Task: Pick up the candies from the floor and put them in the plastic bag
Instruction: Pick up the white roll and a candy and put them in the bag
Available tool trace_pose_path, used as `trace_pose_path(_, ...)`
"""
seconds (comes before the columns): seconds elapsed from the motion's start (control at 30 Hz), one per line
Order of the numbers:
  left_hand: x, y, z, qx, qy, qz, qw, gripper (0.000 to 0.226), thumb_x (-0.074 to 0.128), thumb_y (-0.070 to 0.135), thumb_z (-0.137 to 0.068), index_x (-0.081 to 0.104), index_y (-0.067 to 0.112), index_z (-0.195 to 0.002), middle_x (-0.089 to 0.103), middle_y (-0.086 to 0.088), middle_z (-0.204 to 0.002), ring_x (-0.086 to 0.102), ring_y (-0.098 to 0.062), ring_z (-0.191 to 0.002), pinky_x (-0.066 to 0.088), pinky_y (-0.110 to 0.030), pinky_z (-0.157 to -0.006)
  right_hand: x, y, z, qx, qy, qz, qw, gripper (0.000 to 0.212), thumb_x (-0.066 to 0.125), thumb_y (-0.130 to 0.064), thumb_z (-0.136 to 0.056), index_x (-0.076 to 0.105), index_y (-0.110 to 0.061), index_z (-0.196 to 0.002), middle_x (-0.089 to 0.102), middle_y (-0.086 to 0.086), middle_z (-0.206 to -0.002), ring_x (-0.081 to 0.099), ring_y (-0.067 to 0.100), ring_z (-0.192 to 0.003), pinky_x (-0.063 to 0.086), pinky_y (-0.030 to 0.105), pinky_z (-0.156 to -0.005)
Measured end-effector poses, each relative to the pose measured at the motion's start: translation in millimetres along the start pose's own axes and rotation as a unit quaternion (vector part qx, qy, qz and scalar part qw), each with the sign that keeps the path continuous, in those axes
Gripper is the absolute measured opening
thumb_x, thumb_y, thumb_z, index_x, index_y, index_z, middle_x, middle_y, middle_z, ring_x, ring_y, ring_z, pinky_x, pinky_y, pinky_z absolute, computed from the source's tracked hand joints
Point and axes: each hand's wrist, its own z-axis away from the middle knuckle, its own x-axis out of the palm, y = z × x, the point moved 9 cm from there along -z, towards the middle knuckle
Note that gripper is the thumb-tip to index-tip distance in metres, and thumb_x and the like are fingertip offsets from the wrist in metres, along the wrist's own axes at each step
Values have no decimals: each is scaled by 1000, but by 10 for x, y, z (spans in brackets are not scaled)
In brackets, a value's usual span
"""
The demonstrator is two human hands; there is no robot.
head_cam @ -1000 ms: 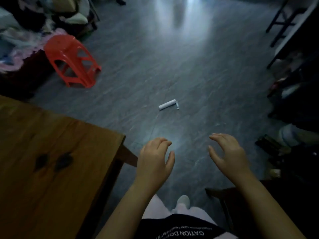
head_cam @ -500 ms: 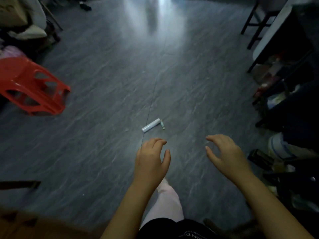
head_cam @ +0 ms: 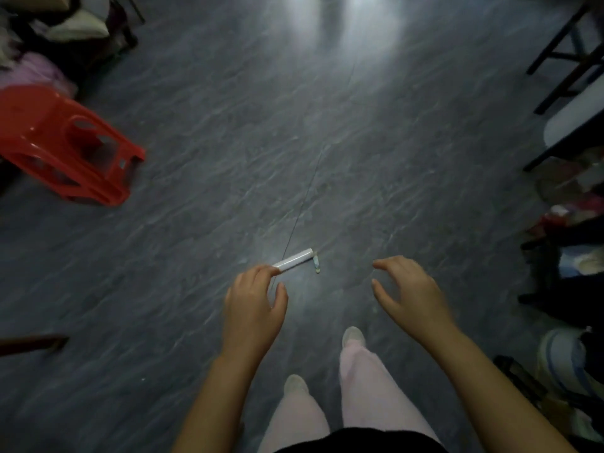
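Observation:
A white stick-shaped candy (head_cam: 295, 259) lies on the dark grey floor, with a small pale greenish piece (head_cam: 316, 264) beside its right end. My left hand (head_cam: 253, 308) hovers just below the stick's left end, fingers curled and apart, and its fingertips overlap that end in the view. My right hand (head_cam: 408, 294) is held out to the right of the candy, fingers spread, holding nothing. No plastic bag is in view.
A red plastic stool (head_cam: 65, 145) lies tipped on the left. Clothes and bags pile up at the top left (head_cam: 62, 31). Black table legs (head_cam: 555, 60) and clutter with shoes (head_cam: 568, 364) line the right side. My legs in pink trousers (head_cam: 359, 387) stand below.
The view has moved forward past the wooden table, which has dropped out of sight. The candy now sits closer to my hands, and my left fingertips have reached its end.

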Motion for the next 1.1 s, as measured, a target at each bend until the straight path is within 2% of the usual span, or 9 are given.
trace_pose_path(0.1,215,-154,-312,-52,29,6,998,17,61,7,-80,62,5,-97,66,-12,-96,59,-31,-87,38,-34,-79,234,222,-571,-39,-38,6,998,24,68,-7,-74,63,-2,-98,68,18,-93,62,35,-89,50,41,-78)
trace_pose_path(0.23,694,-475,-692,-81,27,6,996,23,54,14,-76,62,6,-96,66,-12,-94,60,-30,-85,39,-33,-78,780,521,-1192,-64,-76,8,995,22,68,-8,-75,63,-2,-96,67,18,-89,62,36,-85,51,43,-75)
trace_pose_path(0.33,1153,-883,-991,-105,26,13,994,21,53,15,-76,62,6,-93,66,-11,-92,59,-28,-85,39,-31,-77,1383,790,-1555,-55,-100,2,993,21,69,-6,-73,64,0,-93,67,21,-86,63,38,-83,53,47,-71)
trace_pose_path(0.43,1704,-1410,-1323,-107,39,21,993,26,46,21,-80,62,4,-92,66,-13,-89,53,-20,-85,38,-26,-77,2153,1102,-1841,-47,-111,14,993,21,72,-5,-70,64,1,-89,67,21,-81,64,38,-77,53,45,-65)
trace_pose_path(0.5,2215,-1843,-1550,-106,34,13,994,29,44,22,-80,62,3,-93,66,-14,-91,56,-24,-86,37,-27,-79,2783,1382,-2034,-45,-111,26,992,22,73,-7,-69,64,0,-88,67,20,-79,64,38,-74,53,44,-62)
trace_pose_path(0.7,3604,-3024,-1884,-107,-12,4,994,33,43,24,-80,62,3,-95,66,-15,-93,60,-32,-85,47,-39,-77,4499,2293,-2343,-4,-127,35,991,21,75,-11,-68,65,-3,-84,67,20,-78,64,38,-74,52,45,-60)
trace_pose_path(0.83,4399,-3740,-1943,-102,4,-3,995,33,43,25,-80,62,2,-95,66,-15,-94,60,-31,-88,40,-32,-80,5623,2941,-2399,9,-149,49,988,22,76,-14,-67,64,-4,-82,67,20,-77,64,37,-73,52,43,-59)
trace_pose_path(0.93,4866,-4101,-1921,-94,2,-8,996,33,43,26,-80,62,3,-95,66,-14,-96,60,-31,-89,45,-37,-80,6266,3439,-2404,28,-174,67,982,24,74,-20,-70,63,-5,-86,68,19,-85,62,37,-81,50,41,-64)
trace_pose_path(1.1,5401,-4410,-1786,-83,-17,-27,996,34,43,28,-79,62,6,-96,67,-11,-98,60,-29,-88,41,-29,-79,6880,3987,-2436,28,-184,88,979,37,74,-32,-70,62,-8,-95,69,14,-93,62,33,-87,49,37,-67)
